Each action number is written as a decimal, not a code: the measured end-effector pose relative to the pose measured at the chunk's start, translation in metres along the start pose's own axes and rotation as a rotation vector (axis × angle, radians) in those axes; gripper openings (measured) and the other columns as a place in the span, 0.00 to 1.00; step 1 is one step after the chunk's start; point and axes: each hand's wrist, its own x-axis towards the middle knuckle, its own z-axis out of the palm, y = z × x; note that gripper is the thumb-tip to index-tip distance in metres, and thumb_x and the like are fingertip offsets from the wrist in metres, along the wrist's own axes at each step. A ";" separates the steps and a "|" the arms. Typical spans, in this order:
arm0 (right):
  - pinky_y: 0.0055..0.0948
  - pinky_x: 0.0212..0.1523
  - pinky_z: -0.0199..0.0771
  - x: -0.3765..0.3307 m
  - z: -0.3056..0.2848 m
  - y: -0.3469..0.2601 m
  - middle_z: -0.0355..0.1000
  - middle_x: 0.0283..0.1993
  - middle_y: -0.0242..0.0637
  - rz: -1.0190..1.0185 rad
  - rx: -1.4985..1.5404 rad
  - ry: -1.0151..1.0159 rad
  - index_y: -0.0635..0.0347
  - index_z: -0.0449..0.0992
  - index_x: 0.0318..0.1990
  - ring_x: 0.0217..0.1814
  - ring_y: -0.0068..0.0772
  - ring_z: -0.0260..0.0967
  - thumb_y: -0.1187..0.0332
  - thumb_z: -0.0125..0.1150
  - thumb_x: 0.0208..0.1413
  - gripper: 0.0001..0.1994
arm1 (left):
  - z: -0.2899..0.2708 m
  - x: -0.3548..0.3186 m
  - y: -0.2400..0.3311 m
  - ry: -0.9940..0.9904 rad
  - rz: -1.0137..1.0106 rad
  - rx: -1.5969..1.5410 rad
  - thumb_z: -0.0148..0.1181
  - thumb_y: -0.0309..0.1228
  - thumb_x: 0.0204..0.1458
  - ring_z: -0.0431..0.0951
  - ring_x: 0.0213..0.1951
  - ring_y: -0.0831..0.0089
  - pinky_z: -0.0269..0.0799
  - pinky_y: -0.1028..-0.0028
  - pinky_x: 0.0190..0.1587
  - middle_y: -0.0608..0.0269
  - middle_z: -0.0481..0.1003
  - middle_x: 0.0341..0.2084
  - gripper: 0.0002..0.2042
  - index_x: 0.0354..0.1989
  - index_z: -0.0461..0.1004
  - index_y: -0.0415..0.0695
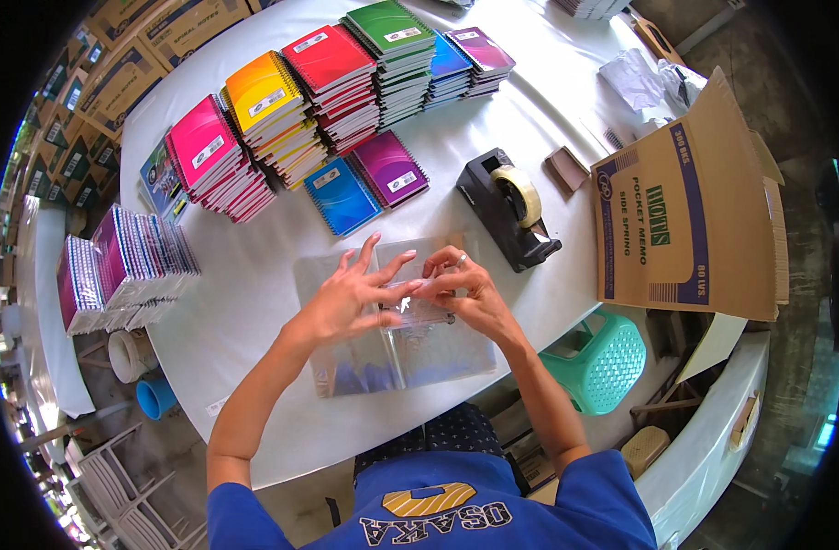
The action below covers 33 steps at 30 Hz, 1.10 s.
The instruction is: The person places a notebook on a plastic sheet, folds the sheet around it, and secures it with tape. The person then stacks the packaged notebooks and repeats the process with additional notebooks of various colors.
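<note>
A stack of clear plastic bags (438, 359) lies flat on the table before me, shiny and partly see-through. Over its far half, my left hand (351, 295) has its fingers spread, the index fingertip meeting the fingers of my other hand. My right hand (467, 291) is closed in a pinch, thumb against fingers, on what looks like clear plastic. Some glossy plastic with a dark edge shows between the hands; its outline is hard to make out. Just beyond lie a blue spiral notebook (342, 197) and a purple spiral notebook (391, 168), side by side.
Tall stacks of spiral notebooks, pink (202, 147), yellow (262, 92), red (328, 57) and green (388, 26), line the far side. A black tape dispenser (493, 206) stands right of my hands, beside a cardboard box (685, 211). Wrapped notebooks (131, 257) sit left; a green stool (603, 362) is below right.
</note>
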 end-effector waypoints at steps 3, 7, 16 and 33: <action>0.28 0.49 0.69 -0.002 -0.020 -0.009 0.70 0.48 0.32 -0.205 -0.266 -0.030 0.50 0.85 0.37 0.50 0.28 0.66 0.85 0.58 0.43 0.18 | 0.011 -0.018 0.012 0.121 0.071 0.329 0.65 0.44 0.46 0.40 0.72 0.51 0.34 0.40 0.68 0.78 0.52 0.69 0.30 0.61 0.69 0.58; 0.34 0.51 0.71 -0.016 -0.115 0.013 0.70 0.52 0.42 0.078 -0.287 0.520 0.56 0.84 0.38 0.52 0.38 0.70 0.78 0.66 0.44 0.12 | 0.031 -0.019 0.021 0.206 0.140 0.558 0.66 0.42 0.45 0.45 0.71 0.55 0.32 0.42 0.69 0.77 0.57 0.67 0.29 0.59 0.71 0.56; 0.32 0.52 0.70 -0.020 -0.182 0.067 0.65 0.61 0.44 0.567 0.185 0.195 0.68 0.81 0.37 0.55 0.33 0.68 0.58 0.71 0.49 0.18 | 0.038 -0.021 0.027 0.307 0.147 0.742 0.67 0.38 0.42 0.48 0.71 0.58 0.31 0.44 0.70 0.78 0.63 0.64 0.30 0.58 0.72 0.52; 0.18 0.24 0.55 -0.060 0.012 -0.041 0.73 0.26 0.26 0.494 0.438 0.368 0.62 0.82 0.32 0.23 0.13 0.58 0.59 0.66 0.54 0.13 | 0.044 -0.024 0.023 0.332 0.132 0.686 0.64 0.38 0.46 0.48 0.71 0.56 0.33 0.44 0.70 0.75 0.63 0.64 0.28 0.60 0.70 0.51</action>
